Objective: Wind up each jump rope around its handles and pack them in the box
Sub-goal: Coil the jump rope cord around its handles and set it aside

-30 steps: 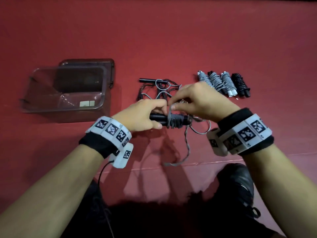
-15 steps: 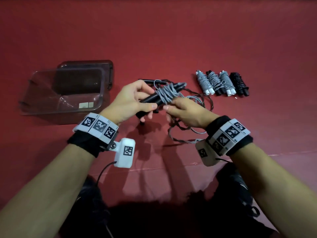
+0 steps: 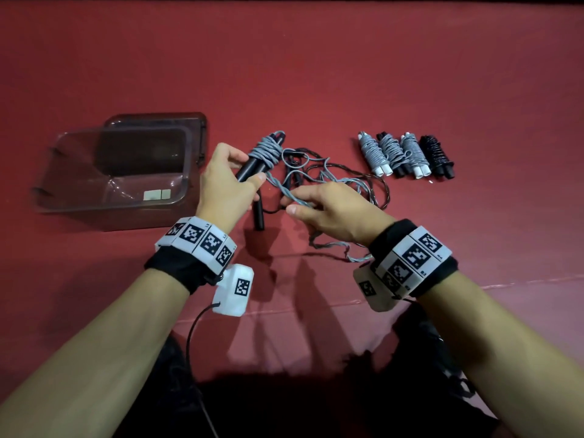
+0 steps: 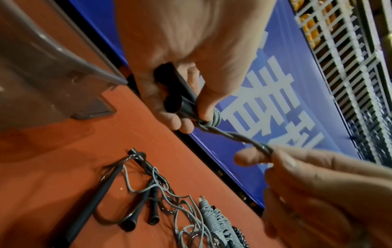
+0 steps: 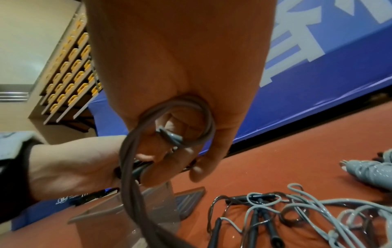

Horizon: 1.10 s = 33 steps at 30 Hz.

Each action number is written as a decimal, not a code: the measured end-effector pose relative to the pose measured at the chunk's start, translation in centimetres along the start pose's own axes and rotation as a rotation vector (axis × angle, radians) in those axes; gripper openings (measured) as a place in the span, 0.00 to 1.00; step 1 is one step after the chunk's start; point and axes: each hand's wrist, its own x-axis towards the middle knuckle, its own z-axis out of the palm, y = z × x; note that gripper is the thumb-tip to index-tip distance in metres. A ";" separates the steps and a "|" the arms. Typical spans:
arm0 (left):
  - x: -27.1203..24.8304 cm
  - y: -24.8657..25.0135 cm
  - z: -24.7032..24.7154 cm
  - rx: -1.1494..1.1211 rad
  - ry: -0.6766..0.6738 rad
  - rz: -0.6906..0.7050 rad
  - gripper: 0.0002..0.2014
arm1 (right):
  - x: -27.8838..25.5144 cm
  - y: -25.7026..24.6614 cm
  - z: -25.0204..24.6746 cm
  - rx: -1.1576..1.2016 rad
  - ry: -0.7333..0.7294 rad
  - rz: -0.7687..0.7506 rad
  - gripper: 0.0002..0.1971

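My left hand (image 3: 230, 181) grips a pair of black handles (image 3: 252, 167) (image 4: 180, 102), held tilted above the red surface, with grey rope coils (image 3: 267, 148) wound round their upper part. From the coils a doubled grey rope (image 3: 286, 192) (image 4: 239, 135) runs down to my right hand (image 3: 328, 207), which pinches it between thumb and fingers; in the right wrist view the rope (image 5: 127, 151) loops across the palm. Another loose jump rope (image 3: 347, 175) with black handles (image 3: 259, 213) lies tangled on the surface behind my hands. The clear plastic box (image 3: 110, 172) stands open at the left.
Several wound jump ropes (image 3: 404, 154) lie in a row at the right, grey ones and a black one (image 3: 437, 156). The box lid (image 3: 202, 134) lies under the box's far side. A seam (image 3: 316, 303) crosses the red mat near me.
My left hand has turned the handles from lying across to pointing up and away. My right hand has drawn a length of rope down and to the right, away from the coils.
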 end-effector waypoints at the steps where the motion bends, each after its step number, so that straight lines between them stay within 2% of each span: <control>1: -0.1 0.1 0.0 0.025 0.003 0.018 0.18 | 0.0 -0.2 0.1 -0.016 0.003 -0.021 0.12; 5: -0.2 0.1 0.5 -0.008 0.002 -0.025 0.20 | -0.3 -0.3 0.1 -0.034 0.032 -0.069 0.14; 9: 0.1 -0.5 1.2 -0.113 -0.111 -0.169 0.24 | -0.4 -0.1 -0.6 -0.110 0.026 -0.084 0.13; 12: 0.2 -0.8 1.2 -0.149 -0.170 -0.227 0.21 | -0.5 0.3 -0.4 -0.112 0.034 -0.111 0.14; 14: 0.2 -0.7 1.0 -0.166 -0.126 -0.214 0.19 | -0.3 0.8 0.0 -0.118 0.050 -0.165 0.15; 17: 0.2 -0.7 0.6 -0.185 -0.038 -0.158 0.19 | 0.0 1.6 0.5 0.054 0.040 -0.176 0.16; 20: 0.0 -0.7 0.7 -0.198 -0.007 -0.119 0.20 | 0.0 2.2 1.2 0.271 -0.010 -0.077 0.24; 22: 0.3 -0.7 0.4 -0.252 0.067 -0.111 0.20 | -0.3 2.4 1.4 0.479 -0.070 0.086 0.26; 24: 1.2 -0.6 -0.6 -0.325 0.160 -0.130 0.21 | -0.6 3.4 1.3 0.623 -0.102 0.233 0.23; 25: 1.7 -0.5 -1.3 -0.352 0.191 -0.141 0.21 | -0.8 3.9 1.0 0.640 -0.083 0.255 0.20; 27: 2.3 -0.1 -2.3 -0.363 0.194 -0.140 0.20 | -0.9 5.5 0.5 0.512 0.023 0.287 0.15; 28: 2.3 0.1 -2.5 -0.349 0.170 -0.125 0.20 | -0.9 6.1 0.1 0.293 0.078 0.314 0.16; 30: 1.8 0.9 -2.3 -0.303 0.100 -0.077 0.21 | -0.6 7.2 -0.2 -0.189 0.129 0.414 0.35; 31: 1.4 1.4 -1.9 -0.277 0.061 -0.052 0.21 | -0.5 6.9 -0.3 -0.287 0.188 0.464 0.43; 32: 1.0 1.8 -1.4 -0.252 0.017 -0.024 0.21 | -0.3 6.3 -0.3 -0.351 0.283 0.431 0.49; 33: 0.5 2.2 -0.9 -0.233 -0.030 0.007 0.22 | 0.0 5.3 -0.5 -0.429 0.387 0.302 0.51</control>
